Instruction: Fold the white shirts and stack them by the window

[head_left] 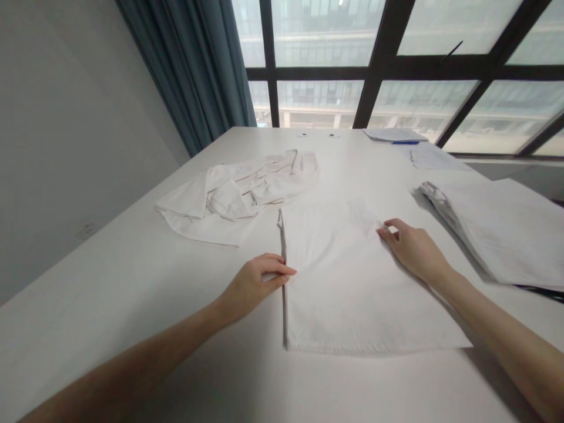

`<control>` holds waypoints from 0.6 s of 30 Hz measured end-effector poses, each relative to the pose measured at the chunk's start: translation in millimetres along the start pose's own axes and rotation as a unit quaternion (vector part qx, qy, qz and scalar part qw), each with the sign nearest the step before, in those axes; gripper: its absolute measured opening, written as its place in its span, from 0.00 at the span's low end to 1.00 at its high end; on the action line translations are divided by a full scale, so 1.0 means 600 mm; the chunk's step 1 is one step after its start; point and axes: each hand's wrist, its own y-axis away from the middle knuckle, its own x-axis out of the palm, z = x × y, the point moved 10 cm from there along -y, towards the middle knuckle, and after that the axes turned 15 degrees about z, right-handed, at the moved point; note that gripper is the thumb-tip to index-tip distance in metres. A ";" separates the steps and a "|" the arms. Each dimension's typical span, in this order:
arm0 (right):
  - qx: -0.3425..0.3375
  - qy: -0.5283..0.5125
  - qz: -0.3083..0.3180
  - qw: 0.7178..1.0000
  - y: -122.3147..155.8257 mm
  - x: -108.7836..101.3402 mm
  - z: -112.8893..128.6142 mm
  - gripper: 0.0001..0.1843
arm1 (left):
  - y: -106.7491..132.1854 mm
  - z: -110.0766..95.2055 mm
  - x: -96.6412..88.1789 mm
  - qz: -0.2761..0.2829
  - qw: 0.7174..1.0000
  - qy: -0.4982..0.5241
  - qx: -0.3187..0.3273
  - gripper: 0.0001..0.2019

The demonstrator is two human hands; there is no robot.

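A white cloth (352, 282) lies folded flat in a rectangle on the white table (132, 282) in front of me. My left hand (255, 285) rests at the cloth's left edge, fingers together and stretched along the fold, pressing on it. My right hand (412, 247) lies on the cloth's right edge near the far corner, fingers curled and pinching the fabric there.
A crumpled white garment (240, 194) lies at the far left of the table. A stack of folded white cloths (497, 229) sits at the right. Papers (396, 135) lie near the window. A blue curtain (194, 64) hangs at the back left.
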 end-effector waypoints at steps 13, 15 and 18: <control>-0.020 -0.490 0.155 0.857 -0.005 0.058 -0.019 0.20 | 0.005 0.016 0.000 -0.017 0.999 -0.004 -0.038 0.20; -0.014 -0.511 0.166 0.843 -0.001 0.066 -0.013 0.21 | 0.006 0.020 -0.004 -0.022 0.998 0.014 -0.055 0.19; 0.003 -0.538 0.169 0.826 0.002 0.075 -0.010 0.23 | 0.007 0.026 -0.009 -0.039 0.995 0.042 -0.078 0.16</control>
